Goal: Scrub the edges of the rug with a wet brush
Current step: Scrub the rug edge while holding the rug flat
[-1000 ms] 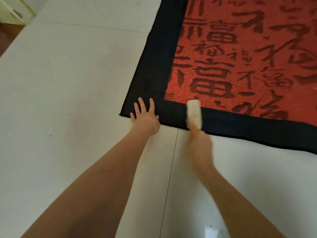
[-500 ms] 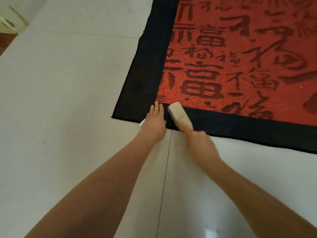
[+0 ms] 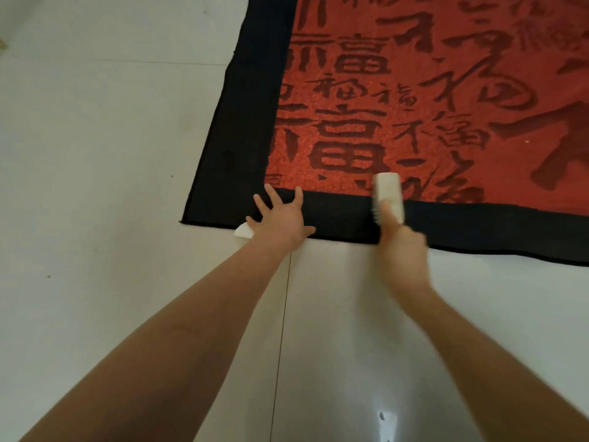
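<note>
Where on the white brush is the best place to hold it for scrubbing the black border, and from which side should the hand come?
Grip the brush by its near end, from the floor side, as the right hand does. It lies lengthwise across the rug's black border, bristles down, smooth back upward.

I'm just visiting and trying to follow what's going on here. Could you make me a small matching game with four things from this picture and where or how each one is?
Things:
1. left hand
2. brush
3. rug
4. small white object

States or places:
A. lies spread on the pale floor, red middle with a black border
B. peeks out at the rug's near edge, beside the left hand
C. fingers spread flat on the black border near the corner
D. held in the right hand, over the near black border

Pairs: 1-C, 2-D, 3-A, 4-B
</note>
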Motion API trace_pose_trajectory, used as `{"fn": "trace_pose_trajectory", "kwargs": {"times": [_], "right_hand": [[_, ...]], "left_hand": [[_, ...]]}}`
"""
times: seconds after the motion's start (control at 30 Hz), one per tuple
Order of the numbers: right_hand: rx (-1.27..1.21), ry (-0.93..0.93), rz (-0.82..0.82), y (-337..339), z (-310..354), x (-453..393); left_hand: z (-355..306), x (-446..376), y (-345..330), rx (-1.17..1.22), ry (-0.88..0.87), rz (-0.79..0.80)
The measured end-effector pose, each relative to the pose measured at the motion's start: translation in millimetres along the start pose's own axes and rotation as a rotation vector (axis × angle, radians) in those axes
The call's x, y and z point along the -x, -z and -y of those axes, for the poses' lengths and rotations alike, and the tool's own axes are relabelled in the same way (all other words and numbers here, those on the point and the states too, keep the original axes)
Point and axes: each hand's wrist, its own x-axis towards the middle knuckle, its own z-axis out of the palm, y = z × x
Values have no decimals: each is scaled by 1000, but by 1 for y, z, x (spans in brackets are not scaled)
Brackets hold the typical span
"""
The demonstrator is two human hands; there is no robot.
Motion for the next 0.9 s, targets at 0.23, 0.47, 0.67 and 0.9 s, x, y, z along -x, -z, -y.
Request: {"fn": "trace_pose_trajectory", "kwargs": {"times": [0.23, 0.47, 0.67, 0.9], "right_hand": [[250, 189, 133, 2, -17, -2], [-50, 184, 154, -27, 29, 33], [135, 11, 11, 20, -34, -13], [162, 284, 121, -1, -19, -4]], "left_hand": [[8, -2, 6, -37, -49, 27], [-11, -4, 11, -178, -116, 4], [-22, -1, 11, -185, -160, 80], [-40, -3, -3, -191, -167, -37]]}}
